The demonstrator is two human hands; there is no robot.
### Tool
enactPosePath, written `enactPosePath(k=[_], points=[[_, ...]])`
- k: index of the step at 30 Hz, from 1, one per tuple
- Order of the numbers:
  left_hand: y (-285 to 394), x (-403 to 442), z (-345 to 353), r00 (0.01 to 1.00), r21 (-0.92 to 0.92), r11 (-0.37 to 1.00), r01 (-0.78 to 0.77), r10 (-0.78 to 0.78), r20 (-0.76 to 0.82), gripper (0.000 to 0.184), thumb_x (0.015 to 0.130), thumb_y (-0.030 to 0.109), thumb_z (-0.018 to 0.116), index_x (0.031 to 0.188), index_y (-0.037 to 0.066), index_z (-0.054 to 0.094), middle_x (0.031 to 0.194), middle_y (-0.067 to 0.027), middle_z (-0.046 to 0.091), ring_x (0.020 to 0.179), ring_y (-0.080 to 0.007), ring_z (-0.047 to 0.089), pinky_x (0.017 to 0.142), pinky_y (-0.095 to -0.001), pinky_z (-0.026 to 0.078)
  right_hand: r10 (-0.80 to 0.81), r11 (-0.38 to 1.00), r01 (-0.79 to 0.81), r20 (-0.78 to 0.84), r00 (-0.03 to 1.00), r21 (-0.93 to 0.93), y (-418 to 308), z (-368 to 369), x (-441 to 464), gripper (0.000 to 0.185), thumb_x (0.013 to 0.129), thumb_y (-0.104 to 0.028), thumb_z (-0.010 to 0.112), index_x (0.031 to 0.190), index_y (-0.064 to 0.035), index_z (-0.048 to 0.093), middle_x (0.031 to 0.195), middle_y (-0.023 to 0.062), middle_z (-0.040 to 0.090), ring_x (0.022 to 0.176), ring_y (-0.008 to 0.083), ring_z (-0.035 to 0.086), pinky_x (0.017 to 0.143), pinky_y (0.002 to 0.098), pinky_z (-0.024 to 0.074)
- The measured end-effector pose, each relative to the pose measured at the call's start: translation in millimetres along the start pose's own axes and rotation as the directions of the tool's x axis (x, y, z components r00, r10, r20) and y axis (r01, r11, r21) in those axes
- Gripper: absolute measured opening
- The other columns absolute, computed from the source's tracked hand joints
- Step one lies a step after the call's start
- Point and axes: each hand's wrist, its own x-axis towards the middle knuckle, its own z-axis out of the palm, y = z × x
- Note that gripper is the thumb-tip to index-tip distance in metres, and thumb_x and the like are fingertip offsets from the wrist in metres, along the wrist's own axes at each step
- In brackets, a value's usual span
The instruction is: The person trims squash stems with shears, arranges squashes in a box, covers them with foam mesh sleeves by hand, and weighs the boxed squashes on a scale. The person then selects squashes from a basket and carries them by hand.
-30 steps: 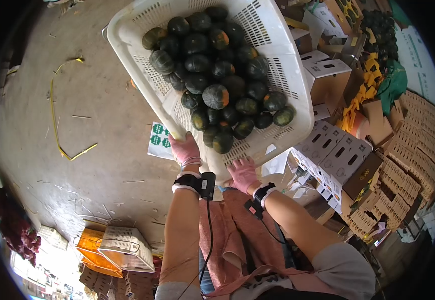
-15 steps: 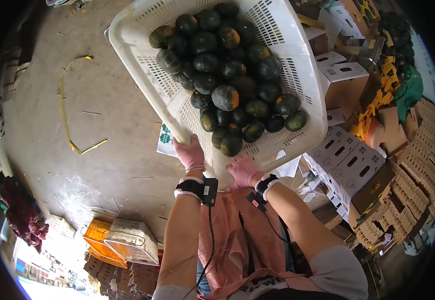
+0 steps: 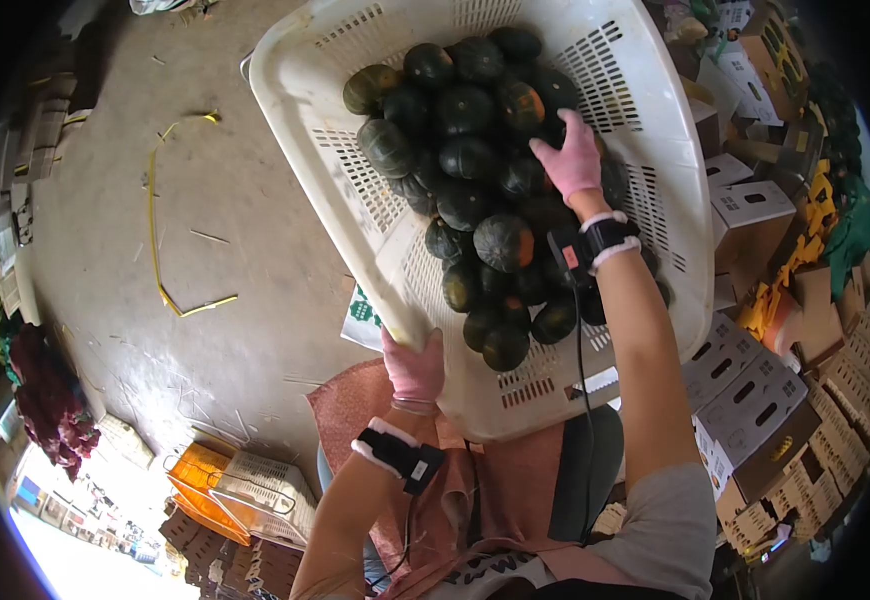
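A large white slatted plastic crate (image 3: pixel 395 300) holds a heap of dark green squashes (image 3: pixel 466 109), some with orange patches. My left hand (image 3: pixel 415 370), in a pink glove, grips the crate's near-left rim, its fingers partly hidden by the rim. My right hand (image 3: pixel 572 160), also pink-gloved, is over the right side of the heap with thumb and fingers apart. Close by its fingertips is a squash with an orange spot (image 3: pixel 522 105). Whether the fingers touch a squash is hard to tell. My right forearm covers some of the squashes on that side.
Cardboard boxes (image 3: pixel 755 385) are stacked to the right of the crate. A yellow strap (image 3: pixel 154 230) lies on the concrete floor at left. Orange and white crates (image 3: pixel 265 490) stand at lower left, near a dark red net sack (image 3: pixel 45 400).
My right hand has left the crate's near edge and reached forward over the squashes. My left hand stays on the rim. The crate appears lower and farther right in view.
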Motion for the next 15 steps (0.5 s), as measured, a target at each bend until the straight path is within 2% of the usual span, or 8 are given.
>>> enactPosePath(k=[3,6,8,9,11,12,14,15], points=[[10,0,-6,0.993,-0.155,0.988,0.006,0.012,0.116,0.066,0.071,-0.001,0.068,0.129,-0.001,0.038,0.11,-0.0146,0.057,0.1,-0.0251,0.058,0.087,-0.0357,0.048,0.026,0.999,-0.026,0.011,1.0,0.047,-4,34,39,0.07,0.069,-0.027,0.075,0.129,-0.0097,0.041,0.123,0.0214,0.047,0.112,0.0385,0.05,0.094,0.0431,0.044],[-6,3,-8,0.981,-0.27,0.962,-0.041,0.09,0.172,0.073,0.07,-0.005,0.069,0.134,0.002,0.033,0.117,-0.0115,0.053,0.107,-0.0222,0.053,0.091,-0.035,0.045,0.094,0.994,-0.091,0.034,0.995,-0.066,-2,70,53,0.069,0.069,-0.025,0.074,0.128,-0.0093,0.042,0.122,0.0214,0.047,0.109,0.0394,0.052,0.093,0.0437,0.0452],[-17,4,-10,0.97,-0.325,0.943,-0.067,0.137,0.199,0.076,0.07,-0.004,0.07,0.134,0.003,0.031,0.119,-0.0116,0.051,0.108,-0.0221,0.052,0.091,-0.0354,0.045,0.076,0.997,-0.076,-0.052,0.996,-0.012,3,82,54,0.068,0.069,-0.025,0.073,0.127,-0.0083,0.043,0.12,0.0219,0.047,0.105,0.0403,0.054,0.09,0.0442,0.0469],[-9,5,-8,0.949,-0.43,0.893,-0.13,0.238,0.208,0.081,0.069,-0.009,0.069,0.137,0.008,0.029,0.119,-0.0094,0.048,0.108,-0.0208,0.05,0.091,-0.0355,0.046,0.058,0.998,-0.057,-0.082,0.995,0.009,6,83,53,0.068,0.068,-0.026,0.074,0.126,-0.0081,0.043,0.121,0.0222,0.047,0.104,0.0405,0.054,0.09,0.0442,0.0472],[-7,13,-14,0.923,-0.326,0.932,-0.157,0.256,0.288,0.086,0.069,-0.006,0.072,0.139,0.009,0.024,0.12,-0.0097,0.047,0.11,-0.0226,0.049,0.092,-0.0374,0.046,0.072,0.997,-0.068,-0.114,0.991,0.035,12,80,58,0.068,0.066,-0.03,0.074,0.124,-0.0066,0.045,0.12,0.0229,0.048,0.105,0.0398,0.054,0.09,0.0426,0.0474],[-7,18,-21,0.909,-0.269,0.948,-0.173,0.259,0.328,0.088,0.069,-0.005,0.073,0.14,0.009,0.022,0.121,-0.0098,0.046,0.111,-0.0235,0.048,0.092,-0.0384,0.046,0.1,0.993,-0.09,-0.146,0.984,0.077,12,70,57,0.066,0.065,-0.032,0.075,0.119,-0.0044,0.052,0.117,0.022,0.055,0.105,0.0359,0.057,0.09,0.0397,0.0472],[-7,39,-28,0.793,-0.093,0.81,-0.578,0.585,0.169,0.11,0.07,0.019,0.083,0.146,0.008,0.004,0.139,-0.021,0.029,0.127,-0.0331,0.036,0.101,-0.0443,0.039,0.121,0.924,-0.081,-0.085,0.989,0.375,23,49,56,0.059,0.064,-0.032,0.077,0.112,-0.0023,0.059,0.109,0.019,0.062,0.101,0.0305,0.061,0.088,0.036,0.0473],[15,46,-34,0.647,0.2,0.627,-0.752,0.761,0.049,0.113,0.069,0.026,0.083,0.146,0.003,0.003,0.144,-0.0246,0.021,0.131,-0.0374,0.031,0.106,-0.0478,0.034,0.061,0.867,-0.042,-0.022,0.998,0.497,20,27,48,0.053,0.066,-0.029,0.077,0.108,-0.0008,0.062,0.104,0.015,0.066,0.097,0.0246,0.062,0.086,0.0328,0.0473]])
